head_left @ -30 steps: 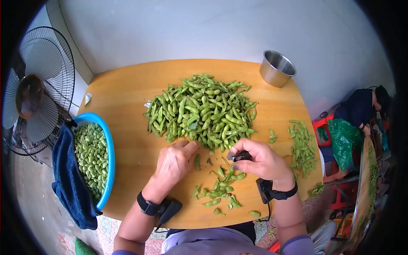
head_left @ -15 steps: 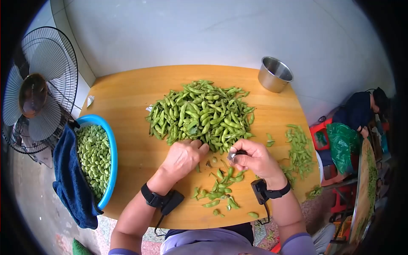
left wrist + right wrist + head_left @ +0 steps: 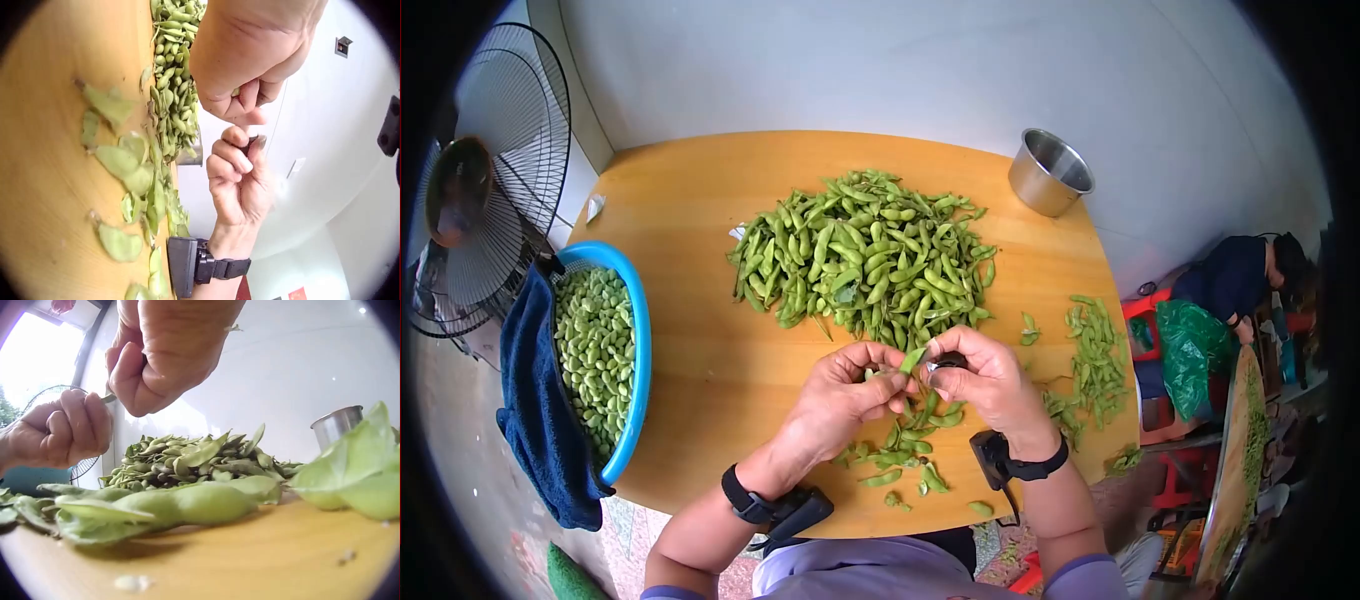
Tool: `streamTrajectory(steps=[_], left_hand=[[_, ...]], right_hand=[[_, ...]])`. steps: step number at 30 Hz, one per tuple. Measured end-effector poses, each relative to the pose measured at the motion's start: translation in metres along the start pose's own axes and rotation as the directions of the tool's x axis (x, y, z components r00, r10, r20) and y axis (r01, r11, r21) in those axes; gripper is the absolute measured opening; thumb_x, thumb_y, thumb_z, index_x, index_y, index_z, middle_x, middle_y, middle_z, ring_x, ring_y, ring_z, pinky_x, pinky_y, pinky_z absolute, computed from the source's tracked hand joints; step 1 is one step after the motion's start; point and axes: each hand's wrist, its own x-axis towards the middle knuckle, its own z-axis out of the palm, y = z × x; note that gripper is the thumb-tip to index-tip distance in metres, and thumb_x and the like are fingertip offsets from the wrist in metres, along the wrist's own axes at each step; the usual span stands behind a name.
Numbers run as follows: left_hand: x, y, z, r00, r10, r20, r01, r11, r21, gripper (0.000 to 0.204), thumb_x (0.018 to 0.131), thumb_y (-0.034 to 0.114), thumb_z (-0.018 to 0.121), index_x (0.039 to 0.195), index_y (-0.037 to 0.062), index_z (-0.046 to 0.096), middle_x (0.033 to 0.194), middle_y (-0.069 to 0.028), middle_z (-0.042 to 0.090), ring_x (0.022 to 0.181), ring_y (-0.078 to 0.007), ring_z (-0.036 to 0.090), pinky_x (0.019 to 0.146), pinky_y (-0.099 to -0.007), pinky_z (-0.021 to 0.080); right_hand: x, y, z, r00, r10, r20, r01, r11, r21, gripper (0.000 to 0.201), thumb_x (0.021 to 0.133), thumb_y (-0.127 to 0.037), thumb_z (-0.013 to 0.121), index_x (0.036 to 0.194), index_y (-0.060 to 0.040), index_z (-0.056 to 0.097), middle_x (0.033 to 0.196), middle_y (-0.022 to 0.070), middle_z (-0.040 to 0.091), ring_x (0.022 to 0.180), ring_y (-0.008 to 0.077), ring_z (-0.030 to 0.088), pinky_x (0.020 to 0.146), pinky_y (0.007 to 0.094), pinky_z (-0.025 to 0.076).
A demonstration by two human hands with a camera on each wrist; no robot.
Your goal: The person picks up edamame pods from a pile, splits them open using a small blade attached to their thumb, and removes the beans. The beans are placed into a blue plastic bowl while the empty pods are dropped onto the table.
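A big heap of green soybean pods (image 3: 865, 260) lies in the middle of the round wooden table (image 3: 690, 330). Just in front of it my left hand (image 3: 855, 385) pinches one pod (image 3: 911, 359) by its end, lifted off the table. My right hand (image 3: 980, 375) meets it from the right, fingers curled round a small dark tool (image 3: 948, 360) at the pod's other end. In the left wrist view the right hand (image 3: 240, 181) grips that tool below the left hand (image 3: 250, 50). Empty pod pieces (image 3: 900, 450) lie under both hands.
A blue basin (image 3: 635, 340) of shelled beans sits at the table's left edge with a dark blue towel (image 3: 535, 420) over its rim. A steel cup (image 3: 1050, 172) stands at the far right. More trimmed pods (image 3: 1095, 355) lie right. A fan (image 3: 470, 180) stands left; a seated person (image 3: 1240, 275) is right.
My left hand took a pod from the heap's front edge and lifted it toward me. The right hand moved left to meet it with the tool.
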Motion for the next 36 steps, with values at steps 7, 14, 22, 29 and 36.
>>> streamTrajectory(steps=[7, 14, 22, 29, 36], left_hand=[[0.0, -0.001, -0.004, 1.0, -0.008, -0.025, 0.009, 1.0, 0.028, 0.008, 0.082, 0.004, 0.06, 0.088, 0.0027, 0.056, 0.08, -0.0095, 0.062, 0.063, -0.0135, 0.057, 0.06, -0.0239, 0.049], [-0.002, -0.005, -0.005, 0.992, 0.122, 0.027, -0.125, 0.984, 0.13, 0.009, 0.084, 0.006, 0.059, 0.09, -0.0004, 0.057, 0.081, -0.0052, 0.061, 0.066, -0.008, 0.057, 0.061, -0.0191, 0.045], [-0.005, -0.005, -0.001, 0.978, 0.209, 0.012, -0.203, 0.93, 0.307, 0.005, 0.083, 0.003, 0.059, 0.087, -0.0009, 0.059, 0.077, -0.0029, 0.061, 0.064, -0.0061, 0.054, 0.06, -0.019, 0.044], [-0.006, -0.003, 0.002, 0.977, 0.214, -0.008, -0.201, 0.927, 0.317, 0.004, 0.083, 0.002, 0.059, 0.086, -0.0003, 0.06, 0.076, -0.0017, 0.06, 0.062, -0.0057, 0.052, 0.058, -0.0189, 0.043], [-0.007, -0.009, 0.0, 0.958, 0.283, 0.047, -0.275, 0.86, 0.431, 0.003, 0.083, 0.002, 0.058, 0.085, -0.0002, 0.06, 0.075, -0.0016, 0.06, 0.062, -0.0057, 0.052, 0.057, -0.0186, 0.042]], right_hand=[[-0.004, -0.002, 0.007, 1.0, 0.022, -0.021, -0.022, 1.0, 0.007, 0.013, 0.084, -0.001, 0.057, 0.097, -0.0019, 0.054, 0.084, -0.001, 0.056, 0.067, 0.0014, 0.046, 0.057, 0.0162, 0.038], [-0.004, -0.002, 0.01, 0.997, -0.061, -0.048, 0.058, 0.995, -0.076, 0.012, 0.083, 0.0, 0.058, 0.095, -0.0017, 0.054, 0.082, -0.0018, 0.057, 0.071, 0.0014, 0.049, 0.06, 0.0167, 0.04], [-0.005, -0.006, 0.012, 0.994, -0.089, -0.067, 0.082, 0.991, -0.101, 0.011, 0.083, 0.0, 0.058, 0.093, -0.0009, 0.054, 0.081, -0.0018, 0.057, 0.071, 0.0014, 0.049, 0.061, 0.0167, 0.04], [-0.006, -0.004, 0.012, 0.995, -0.084, -0.052, 0.077, 0.989, -0.126, 0.01, 0.082, 0.0, 0.059, 0.09, -0.0007, 0.053, 0.078, -0.0023, 0.056, 0.068, 0.0007, 0.047, 0.058, 0.0167, 0.039], [-0.006, -0.009, 0.015, 0.996, 0.013, -0.089, -0.02, 0.996, -0.083, 0.01, 0.08, 0.002, 0.059, 0.087, -0.0015, 0.053, 0.074, -0.0028, 0.054, 0.065, 0.0003, 0.044, 0.056, 0.016, 0.036]])
